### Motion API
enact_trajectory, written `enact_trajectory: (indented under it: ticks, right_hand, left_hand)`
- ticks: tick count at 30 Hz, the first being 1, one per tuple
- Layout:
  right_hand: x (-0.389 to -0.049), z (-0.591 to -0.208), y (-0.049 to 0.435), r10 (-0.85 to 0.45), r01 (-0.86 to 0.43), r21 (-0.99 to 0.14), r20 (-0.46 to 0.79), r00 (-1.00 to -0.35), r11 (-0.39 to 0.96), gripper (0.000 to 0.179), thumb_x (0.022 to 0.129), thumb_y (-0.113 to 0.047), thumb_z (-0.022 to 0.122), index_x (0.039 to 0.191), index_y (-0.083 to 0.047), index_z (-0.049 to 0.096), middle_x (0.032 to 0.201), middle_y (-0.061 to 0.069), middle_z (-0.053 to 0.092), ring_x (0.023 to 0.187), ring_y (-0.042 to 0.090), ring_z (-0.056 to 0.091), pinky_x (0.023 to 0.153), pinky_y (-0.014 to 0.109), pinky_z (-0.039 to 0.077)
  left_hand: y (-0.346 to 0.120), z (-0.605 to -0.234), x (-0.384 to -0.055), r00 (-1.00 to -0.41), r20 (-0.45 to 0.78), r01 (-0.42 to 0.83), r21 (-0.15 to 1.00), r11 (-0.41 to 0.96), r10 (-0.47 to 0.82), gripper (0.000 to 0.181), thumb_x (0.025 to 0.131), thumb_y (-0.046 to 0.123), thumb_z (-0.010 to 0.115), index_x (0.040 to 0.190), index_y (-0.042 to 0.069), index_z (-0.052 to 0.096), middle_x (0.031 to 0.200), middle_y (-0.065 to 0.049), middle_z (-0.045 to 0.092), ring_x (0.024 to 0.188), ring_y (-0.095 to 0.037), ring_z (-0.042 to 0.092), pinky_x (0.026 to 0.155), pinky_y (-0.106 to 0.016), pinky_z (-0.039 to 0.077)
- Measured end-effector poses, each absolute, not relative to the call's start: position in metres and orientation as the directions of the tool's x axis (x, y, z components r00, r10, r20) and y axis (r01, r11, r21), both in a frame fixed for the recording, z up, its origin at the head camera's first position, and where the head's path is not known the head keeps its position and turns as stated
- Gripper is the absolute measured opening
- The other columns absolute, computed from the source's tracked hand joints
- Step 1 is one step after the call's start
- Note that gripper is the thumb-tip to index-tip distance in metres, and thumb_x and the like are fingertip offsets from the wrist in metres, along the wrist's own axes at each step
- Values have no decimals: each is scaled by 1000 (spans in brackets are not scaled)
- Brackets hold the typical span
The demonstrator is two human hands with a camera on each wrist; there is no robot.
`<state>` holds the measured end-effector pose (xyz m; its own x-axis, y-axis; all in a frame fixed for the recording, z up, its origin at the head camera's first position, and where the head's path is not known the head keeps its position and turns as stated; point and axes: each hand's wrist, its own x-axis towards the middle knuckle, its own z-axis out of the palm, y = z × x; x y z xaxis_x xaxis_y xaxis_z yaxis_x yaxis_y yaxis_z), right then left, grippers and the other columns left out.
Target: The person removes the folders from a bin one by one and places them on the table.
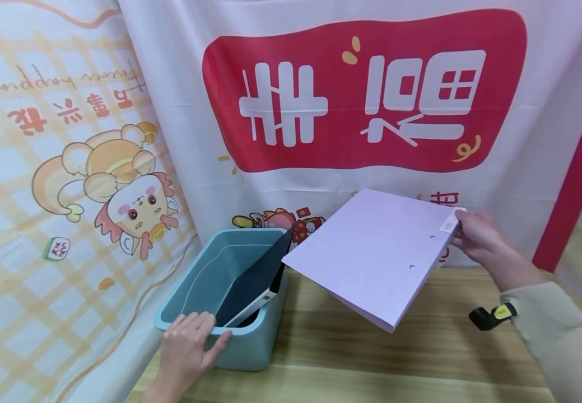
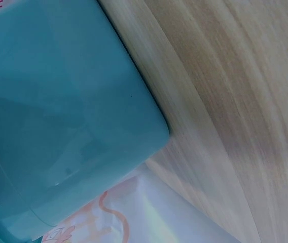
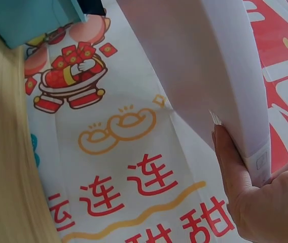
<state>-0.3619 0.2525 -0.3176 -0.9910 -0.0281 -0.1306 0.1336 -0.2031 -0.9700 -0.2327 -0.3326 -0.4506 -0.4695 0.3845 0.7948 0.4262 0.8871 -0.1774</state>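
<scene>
Above the wooden table [image 1: 331,375], as shown by the head view, the lilac folder [image 1: 366,252] is held aloft by the right hand [image 1: 477,238], which is closed on the labelled corner. From that hand the folder extends toward eight or nine o'clock; its long axis appears to run from about one to seven. The teal bin [image 1: 250,350] is set between eight and nine o'clock of the folder, whose nearest corner is seen just beside the rim. That rim is gripped by the left hand [image 1: 187,347], fingers bent over it and thumb laid outside, so the folder is nearer to the right hand. A dark folder [image 1: 255,274] is leaned inside, one corner raised past the rim toward one o'clock. The lilac cover is smooth and flat, studded with two small metal rivets [image 1: 412,267].

By the left wrist view, a smooth, faintly glossy bin wall with a rounded corner is shown against streaked wood grain; only a sliver of skin is caught at eight o'clock, so the grip cannot be told there.

By the right wrist view, the folder's spine is pinched at its label end, skin showing on both sides, and creased printed cloth [image 3: 118,167] is seen behind. The bin is placed at eleven o'clock.
</scene>
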Motion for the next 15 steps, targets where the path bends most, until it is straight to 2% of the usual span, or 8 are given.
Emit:
enact_trajectory:
  ticks: [9, 11, 15]
  right_hand:
    - [-362, -320, 265, -55, 161, -967, -153, -987, -198, 69, 110, -35, 36, 163, -6, 0, 122, 3, 49, 87, 6, 70, 89, 30, 57]
    - [-362, -322, 266, -48, 143, -979, -137, -989, -148, 68, 111, -35, 35, 162, -3, 3, 124, 5, 49, 88, 5, 69, 89, 29, 57]
    - [-363, -326, 263, -40, 93, -996, -92, -995, -16, 66, 111, -32, 30, 158, 8, 9, 138, 17, 42, 91, 4, 64, 87, 28, 56]
  left_hand:
    - [-331, -449, -232, -482, 790, 421, -172, 891, 380, 48, 100, 59, 49, 73, 20, 44, 67, 11, 38, 58, -8, 35, 56, -25, 29]
    - [-330, -449, -232, -484, 789, 420, -169, 891, 378, 47, 100, 59, 49, 73, 20, 44, 67, 11, 37, 58, -8, 34, 56, -25, 28]
    - [-327, -448, -232, -481, 792, 421, -168, 892, 376, 48, 100, 59, 49, 72, 20, 43, 67, 11, 36, 58, -7, 33, 56, -25, 28]
